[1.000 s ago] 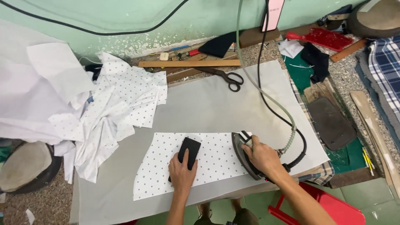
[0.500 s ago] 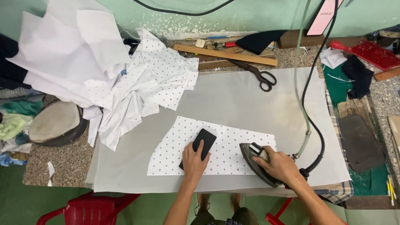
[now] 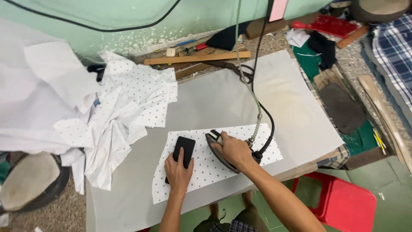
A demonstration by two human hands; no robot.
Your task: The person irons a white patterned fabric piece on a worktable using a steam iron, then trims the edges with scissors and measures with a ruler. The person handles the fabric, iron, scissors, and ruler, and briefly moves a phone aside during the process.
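Observation:
A white, dotted fabric piece [image 3: 240, 141] lies flat near the front edge of the grey ironing table [image 3: 223, 99]. My left hand [image 3: 178, 169] presses a flat black block [image 3: 183, 150] down on the fabric's left part. My right hand [image 3: 231, 150] grips the handle of a dark iron [image 3: 214, 148] resting on the middle of the fabric, just right of the block. The iron's black cord and pale hose [image 3: 257, 116] rise from its rear toward the top of the view.
A heap of dotted and plain white fabric pieces [image 3: 116, 111] covers the table's left end. A wooden ruler [image 3: 197, 58] and scissors [image 3: 240, 68] lie at the far edge. A red plastic stool [image 3: 343, 199] stands below right. Checked cloth [image 3: 392, 47] lies far right.
The view has swung; my right hand has slid the iron leftward on the fabric, closer to the block. My left hand stays on the black block.

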